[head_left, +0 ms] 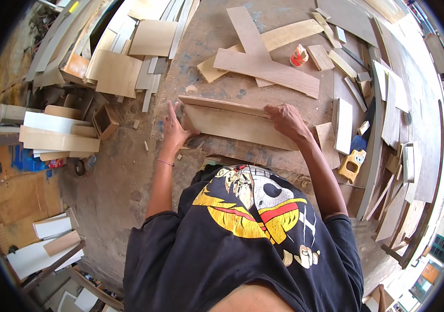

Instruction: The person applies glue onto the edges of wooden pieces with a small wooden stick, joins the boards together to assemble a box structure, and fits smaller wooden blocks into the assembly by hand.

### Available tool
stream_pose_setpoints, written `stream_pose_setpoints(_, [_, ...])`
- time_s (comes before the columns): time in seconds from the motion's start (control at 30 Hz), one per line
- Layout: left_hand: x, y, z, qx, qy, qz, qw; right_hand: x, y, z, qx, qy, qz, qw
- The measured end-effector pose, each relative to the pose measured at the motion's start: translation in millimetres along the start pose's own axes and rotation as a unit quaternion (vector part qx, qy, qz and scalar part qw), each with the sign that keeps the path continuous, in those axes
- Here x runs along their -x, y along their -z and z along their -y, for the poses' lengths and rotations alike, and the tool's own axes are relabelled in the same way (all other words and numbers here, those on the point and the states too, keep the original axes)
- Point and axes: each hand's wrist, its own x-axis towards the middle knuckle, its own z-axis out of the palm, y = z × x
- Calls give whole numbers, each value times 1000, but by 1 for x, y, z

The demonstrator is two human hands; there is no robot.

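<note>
holding long, rectangular wooden boards (237,127)

Your right hand (286,122) hides the end of the thin wooden board (224,106) under its fingers. Beyond that hand, the red cup's (299,55) markings are too small to read.

The left hand (176,131) was left of centre in the frame, its fingers (172,110) pointing upward and thumb (192,132) rightward. Right of centre, the right hand (287,120) was curled, its forearm (325,174) slanting from lower right.
</note>
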Motion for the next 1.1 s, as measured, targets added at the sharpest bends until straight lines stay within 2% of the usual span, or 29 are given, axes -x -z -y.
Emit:
stream_pose_setpoints(0.27, [-8, 7, -5, -28, 40, 68, 996, 1, 0, 2, -1, -1, 10, 1000])
stream_pose_setpoints(0.37, [-8, 6, -1, -13, 11, 64, 998, 2, -1, 1, -1, 1, 6, 1000])
stream_pose_setpoints(0.73, [-9, 3, 5, -6, 10, 67, 998, 2, 8, 2, 32, 12, 8, 999])
stream_pose_setpoints(0.83, [-10, 3, 2, 8, 27, 91, 995, 6, 25, -8, -28, 8, 48, 998])
stream_pose_setpoints(0.9, [-10, 1, 3, -9, 17, 71, 997, 6, 34, -24, -190, 6, -1, 982])
stream_pose_setpoints(0.93, [-10, 1, 2, 6, 28, 77, 997, 8, 55, -23, -237, -61, 51, 968])
stream_pose_setpoints(0.97, [-10, 1, 1, 7, 24, 80, 996, 12, 53, -37, -237, -65, 47, 968])
stream_pose_setpoints(1.03, [-9, 2, -2, 2, 23, 81, 996, 23, 47, -64, -284, -143, -66, 946])
stream_pose_setpoints(1.1, [-8, 2, -2, 2, 15, 82, 996, 47, 46, -71, -277, -159, -97, 943])
